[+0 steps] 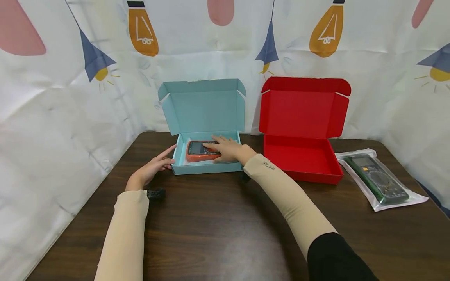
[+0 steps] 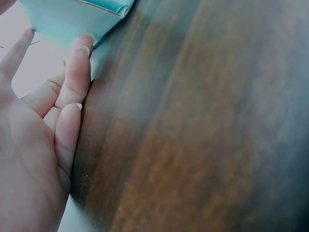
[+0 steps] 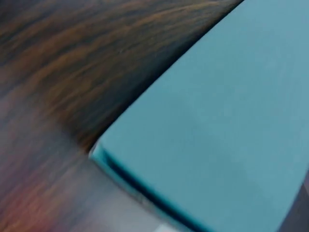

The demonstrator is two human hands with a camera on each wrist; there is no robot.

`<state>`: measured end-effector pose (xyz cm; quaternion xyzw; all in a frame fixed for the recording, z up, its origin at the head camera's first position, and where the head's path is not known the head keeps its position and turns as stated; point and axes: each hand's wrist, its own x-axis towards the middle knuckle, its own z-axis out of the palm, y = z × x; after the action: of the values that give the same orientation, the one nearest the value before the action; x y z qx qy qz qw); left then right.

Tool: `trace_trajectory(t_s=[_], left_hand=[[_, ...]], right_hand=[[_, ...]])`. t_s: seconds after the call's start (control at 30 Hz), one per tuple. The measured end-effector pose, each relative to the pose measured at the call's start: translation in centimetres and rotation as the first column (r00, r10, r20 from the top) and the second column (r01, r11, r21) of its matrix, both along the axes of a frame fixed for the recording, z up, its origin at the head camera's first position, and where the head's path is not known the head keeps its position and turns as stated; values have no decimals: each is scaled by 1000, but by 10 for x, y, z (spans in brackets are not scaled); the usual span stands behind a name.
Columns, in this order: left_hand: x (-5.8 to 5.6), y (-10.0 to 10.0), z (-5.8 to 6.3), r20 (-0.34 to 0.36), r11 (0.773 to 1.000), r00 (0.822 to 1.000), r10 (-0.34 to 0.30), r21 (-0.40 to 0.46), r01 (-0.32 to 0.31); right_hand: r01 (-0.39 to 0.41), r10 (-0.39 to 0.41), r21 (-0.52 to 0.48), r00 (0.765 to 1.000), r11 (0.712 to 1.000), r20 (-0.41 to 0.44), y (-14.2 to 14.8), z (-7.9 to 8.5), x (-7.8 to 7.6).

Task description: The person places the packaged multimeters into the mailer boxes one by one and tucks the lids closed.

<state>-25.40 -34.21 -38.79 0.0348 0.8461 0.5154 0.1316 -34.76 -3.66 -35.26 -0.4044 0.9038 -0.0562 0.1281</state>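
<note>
An orange-edged multimeter [image 1: 198, 157] with a dark face lies in clear plastic inside the light blue cardboard box [image 1: 207, 169], whose lid stands up at the back. My right hand [image 1: 230, 150] rests over the right part of that meter, fingers spread and reaching left across it, covering much of it. At the box's left wall is my left hand [image 1: 151, 169], its fingertips right at the cardboard. In the left wrist view, the fingers of this left hand [image 2: 34, 121] lie by the box corner. Only the outside of the blue box [image 3: 203, 125] fills the right wrist view.
Right of the blue box stands a red cardboard box [image 1: 299, 156] with its lid raised. A green-edged multimeter [image 1: 379, 179] in a clear plastic bag lies farther right. All rest on a dark wooden table [image 1: 197, 226], with a patterned white curtain [image 1: 211, 50] behind.
</note>
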Motion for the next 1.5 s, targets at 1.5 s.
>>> trace_trajectory(t_s=[1.5], left_hand=[[-22, 7, 30, -489, 971, 865, 110, -134, -200]], right_hand=[[289, -275, -673, 952, 680, 132, 98, 16, 8]])
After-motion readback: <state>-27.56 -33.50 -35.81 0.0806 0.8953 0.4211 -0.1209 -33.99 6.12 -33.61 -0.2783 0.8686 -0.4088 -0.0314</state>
